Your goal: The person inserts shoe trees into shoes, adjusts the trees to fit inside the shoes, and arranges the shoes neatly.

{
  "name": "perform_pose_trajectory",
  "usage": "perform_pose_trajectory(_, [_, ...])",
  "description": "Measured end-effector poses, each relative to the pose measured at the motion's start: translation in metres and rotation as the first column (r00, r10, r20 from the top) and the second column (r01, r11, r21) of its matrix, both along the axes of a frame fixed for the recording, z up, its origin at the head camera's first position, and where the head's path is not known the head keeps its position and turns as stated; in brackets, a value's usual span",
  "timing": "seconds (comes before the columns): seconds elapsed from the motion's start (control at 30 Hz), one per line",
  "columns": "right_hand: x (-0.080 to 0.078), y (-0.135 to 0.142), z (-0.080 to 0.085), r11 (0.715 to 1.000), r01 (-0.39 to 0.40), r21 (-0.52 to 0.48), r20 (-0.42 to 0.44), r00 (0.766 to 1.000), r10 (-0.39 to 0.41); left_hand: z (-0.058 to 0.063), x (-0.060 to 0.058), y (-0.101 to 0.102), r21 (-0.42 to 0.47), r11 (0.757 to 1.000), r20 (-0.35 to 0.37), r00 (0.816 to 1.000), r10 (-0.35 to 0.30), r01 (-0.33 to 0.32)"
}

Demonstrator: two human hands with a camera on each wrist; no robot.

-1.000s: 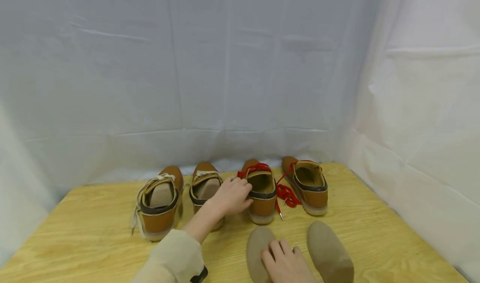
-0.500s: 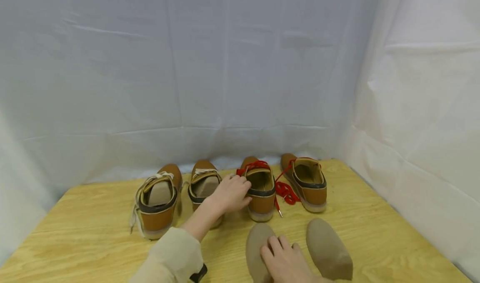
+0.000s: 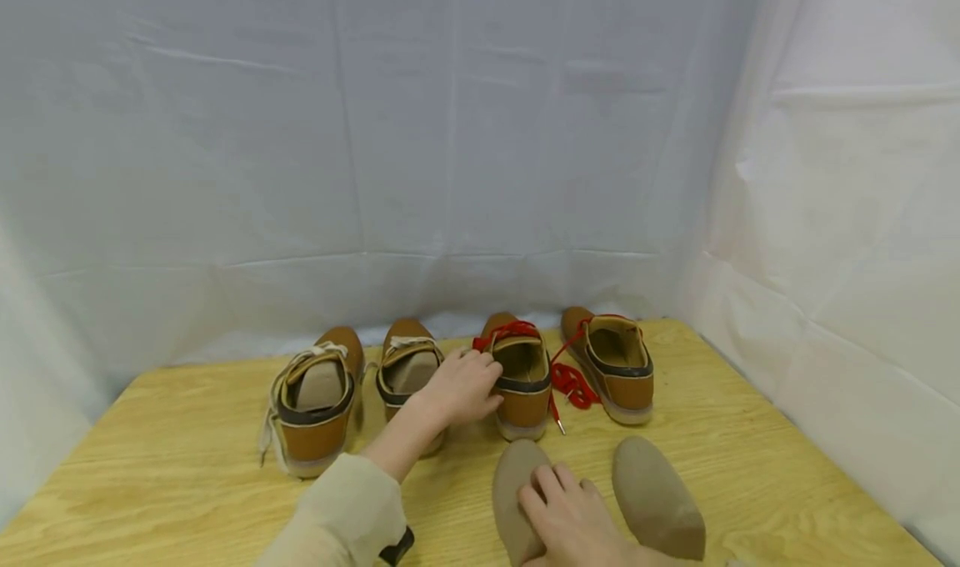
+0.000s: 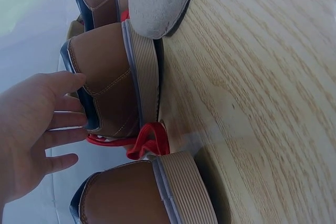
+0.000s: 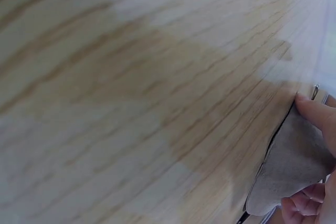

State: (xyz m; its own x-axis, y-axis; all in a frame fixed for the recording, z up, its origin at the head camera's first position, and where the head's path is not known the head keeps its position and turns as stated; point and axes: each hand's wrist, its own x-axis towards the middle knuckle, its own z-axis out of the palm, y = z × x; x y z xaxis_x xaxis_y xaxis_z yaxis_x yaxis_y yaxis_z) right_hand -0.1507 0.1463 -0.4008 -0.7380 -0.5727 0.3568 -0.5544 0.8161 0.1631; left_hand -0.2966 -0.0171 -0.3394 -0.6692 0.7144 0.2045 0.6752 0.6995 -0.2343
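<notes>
My left hand (image 3: 461, 388) rests against the left rear of a brown shoe (image 3: 523, 404) with red laces. In the left wrist view its thumb and fairly straight fingers touch the dark collar of that shoe (image 4: 105, 77). My right hand (image 3: 576, 513) holds a beige insole (image 3: 512, 475) across its width. Its thumb and curled fingers lie at opposite edges of the insole (image 5: 289, 166) in the right wrist view. The insole's front tip is just behind the red-laced shoe's heel. A second beige insole (image 3: 658, 500) lies on the table to the right.
Another red-laced brown shoe (image 3: 618, 375) stands at right, with a loose red lace (image 3: 573, 386) between the pair. Two brown shoes with white laces, one at far left (image 3: 315, 438) and one (image 3: 408, 375) beside my left hand, hold insoles. The wooden table (image 3: 750, 459) meets white sheeting (image 3: 525, 133).
My right hand and the insole have moved slightly forward, so the insole's tip is nearer the shoe's heel. My left hand stays at the shoe. The head view has shifted a little.
</notes>
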Motion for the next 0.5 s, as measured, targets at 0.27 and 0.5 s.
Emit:
perform_pose_trajectory(0.27, [-0.0054, 0.0032, -0.0047, 0.994, -0.114, -0.003, -0.2, 0.974, 0.111, 0.0007, 0.0007, -0.0004, 0.007, 1.0, -0.001, 1.0, -0.005, 0.005])
perform_pose_trajectory(0.5, [-0.0075, 0.0059, 0.003, 0.986, -0.166, 0.001, -0.27, 0.949, 0.16, 0.0017, 0.0005, 0.0002, 0.012, 1.0, 0.017, 1.0, -0.005, 0.005])
